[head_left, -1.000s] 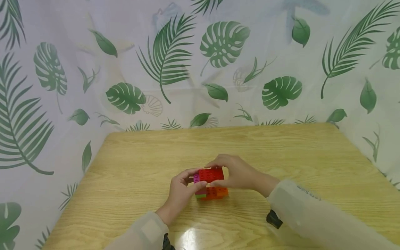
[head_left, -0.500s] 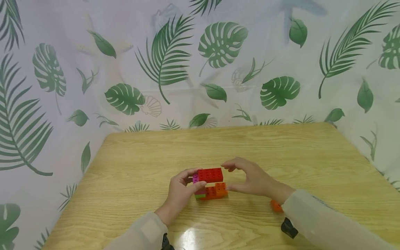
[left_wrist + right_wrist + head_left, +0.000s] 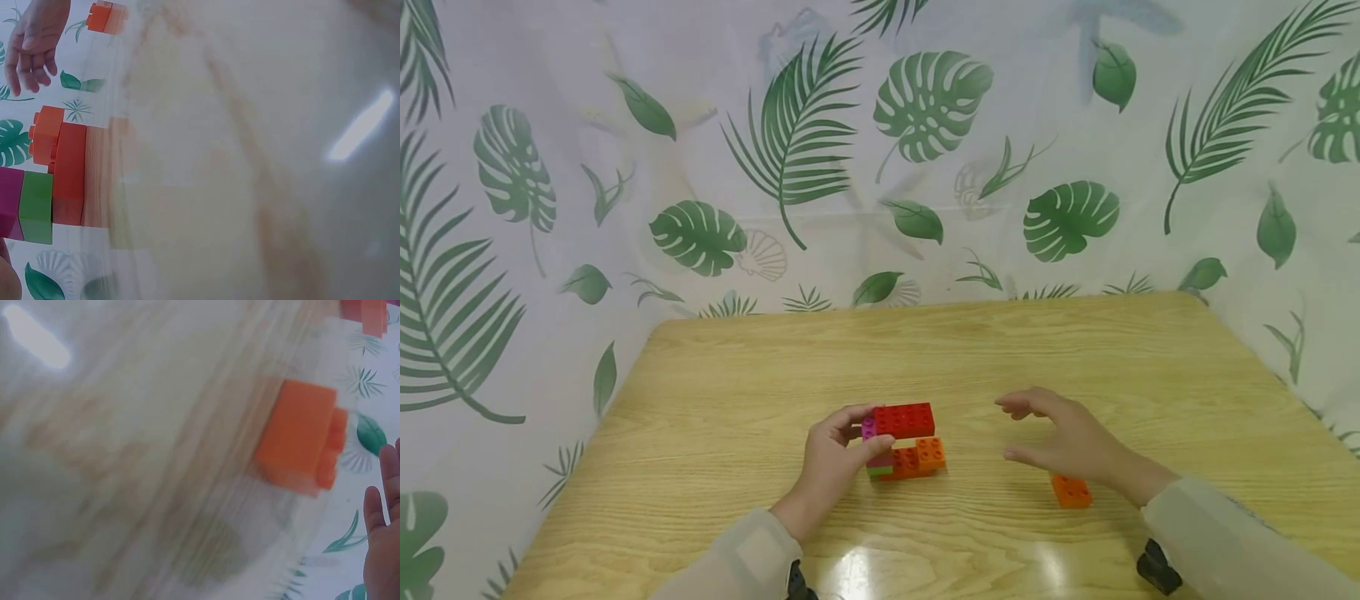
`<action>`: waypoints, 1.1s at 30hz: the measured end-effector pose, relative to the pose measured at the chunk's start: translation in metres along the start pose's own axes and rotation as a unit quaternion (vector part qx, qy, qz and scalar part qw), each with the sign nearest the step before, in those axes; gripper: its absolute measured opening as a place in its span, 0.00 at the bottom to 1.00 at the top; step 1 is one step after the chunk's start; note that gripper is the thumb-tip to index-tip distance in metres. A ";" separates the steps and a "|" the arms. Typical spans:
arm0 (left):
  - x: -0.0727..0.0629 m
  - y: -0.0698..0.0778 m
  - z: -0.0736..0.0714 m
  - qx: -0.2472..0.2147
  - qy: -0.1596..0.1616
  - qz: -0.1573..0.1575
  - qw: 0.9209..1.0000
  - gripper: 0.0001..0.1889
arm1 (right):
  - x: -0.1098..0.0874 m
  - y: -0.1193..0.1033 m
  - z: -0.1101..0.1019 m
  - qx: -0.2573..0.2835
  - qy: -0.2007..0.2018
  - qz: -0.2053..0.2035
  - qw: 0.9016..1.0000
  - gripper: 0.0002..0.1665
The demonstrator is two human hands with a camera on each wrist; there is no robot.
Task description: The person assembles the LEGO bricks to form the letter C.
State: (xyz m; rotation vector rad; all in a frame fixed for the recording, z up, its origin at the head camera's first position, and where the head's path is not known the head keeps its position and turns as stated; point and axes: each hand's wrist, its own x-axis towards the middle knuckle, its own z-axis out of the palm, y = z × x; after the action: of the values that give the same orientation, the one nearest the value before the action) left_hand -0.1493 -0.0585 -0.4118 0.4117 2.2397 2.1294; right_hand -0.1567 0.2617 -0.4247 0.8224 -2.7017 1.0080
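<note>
My left hand (image 3: 837,457) grips the left end of a stack of toy building bricks, thumb in front and fingers behind. A red brick (image 3: 906,419) forms the top and overhangs to the right. Under it sit a purple brick (image 3: 9,203) and a green brick (image 3: 36,206). At the bottom lies a long red-orange brick (image 3: 69,175), with a small orange brick (image 3: 931,452) on its right end. Apart from the stack, my right hand (image 3: 1070,433) hovers with nothing in it, fingers loosely bent. Just below it a loose orange brick (image 3: 1072,492) rests studs up.
The wood-grain table (image 3: 760,367) reaches back to a white curtain (image 3: 842,250) printed with green leaves. Glare spots show near the table's front. Black straps (image 3: 1157,567) sit at both wrists.
My right hand has let go of the top red brick and moved right, towards the loose orange brick, now uncovered. My left hand keeps its grip in the same place.
</note>
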 end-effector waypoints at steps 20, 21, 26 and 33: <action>0.008 -0.029 -0.003 0.001 0.004 0.002 1.000 0.20 | -0.070 0.040 -0.022 -0.045 -0.010 -0.012 0.999 0.35; 0.007 -0.026 -0.003 -0.001 0.004 0.004 1.000 0.20 | -0.072 0.042 -0.023 -0.048 -0.012 -0.012 0.999 0.35; 0.008 -0.025 -0.002 -0.001 0.006 -0.005 1.000 0.19 | -0.078 0.046 -0.025 -0.049 -0.023 -0.032 0.998 0.34; 0.008 -0.029 -0.003 -0.002 0.007 0.003 1.000 0.19 | -0.081 0.046 -0.025 -0.016 -0.044 -0.053 0.998 0.29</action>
State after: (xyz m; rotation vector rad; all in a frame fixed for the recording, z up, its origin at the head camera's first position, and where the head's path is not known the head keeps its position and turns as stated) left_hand -0.1627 -0.0605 -0.4393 0.4055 2.2437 2.1453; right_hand -0.1145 0.3427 -0.4566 1.0146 -2.7047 0.9246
